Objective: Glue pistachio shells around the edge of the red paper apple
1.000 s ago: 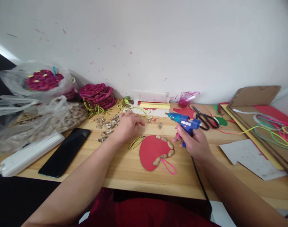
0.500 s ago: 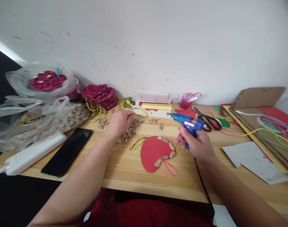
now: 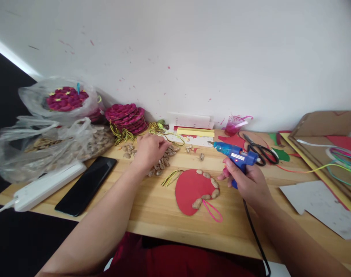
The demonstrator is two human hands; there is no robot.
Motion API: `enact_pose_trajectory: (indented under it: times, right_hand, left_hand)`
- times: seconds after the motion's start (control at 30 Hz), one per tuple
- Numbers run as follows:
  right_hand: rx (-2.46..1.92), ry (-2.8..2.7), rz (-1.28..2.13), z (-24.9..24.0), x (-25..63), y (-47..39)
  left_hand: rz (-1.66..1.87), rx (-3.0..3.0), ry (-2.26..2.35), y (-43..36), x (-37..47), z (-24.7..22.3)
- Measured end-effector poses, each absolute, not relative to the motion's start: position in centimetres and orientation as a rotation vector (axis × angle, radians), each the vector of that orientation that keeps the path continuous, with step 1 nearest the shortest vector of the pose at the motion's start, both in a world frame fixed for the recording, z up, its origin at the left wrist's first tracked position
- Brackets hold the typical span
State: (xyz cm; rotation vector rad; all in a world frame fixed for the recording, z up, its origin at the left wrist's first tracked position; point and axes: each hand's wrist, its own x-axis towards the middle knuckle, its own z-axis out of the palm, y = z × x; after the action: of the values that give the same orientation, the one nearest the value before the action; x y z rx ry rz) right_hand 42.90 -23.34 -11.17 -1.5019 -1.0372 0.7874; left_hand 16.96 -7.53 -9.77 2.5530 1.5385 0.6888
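- Right hand (image 3: 247,181): I have its fingers clamped around the handle of the blue hot-glue gun (image 3: 243,158), nozzle directed left above the worktop (image 3: 155,209).
- Left hand (image 3: 150,151): I have it at the pile of peanut shells (image 3: 163,163). The fingertips are hidden; I cannot tell whether they are apart or pinching a shell.
- Red cut-out (image 3: 188,192): lies flat between the forearms, with shells along part of its right edge and a pink cord loop (image 3: 215,212) at its lower right.
- Gun handling: I judge it light and rigid. Grip the handle only; treat the nozzle as hot; allow for drag from the black power cord (image 3: 252,225).
- Shell handling: I expect light, rough, brittle pieces. Pinch the sides gently; hard pressure may crack them.
- Cut-out handling: I expect light card that flexes. Hold the bare left edge.
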Motion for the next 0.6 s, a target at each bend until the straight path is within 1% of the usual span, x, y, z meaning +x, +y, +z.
enact_pose_trajectory:
  times: [0.23, 0.6]
  right_hand:
    - [-1.535, -1.04, 0.787, -10.7, 42.7, -23.5]
    - [-1.537, -1.06, 0.779, -10.9, 42.8, -23.3]
  left_hand:
    - [0.648, 2.546, 1.355, -8.1, 18.2, -10.8]
    - [0.692, 2.573, 1.31, -8.4, 19.2, -11.6]
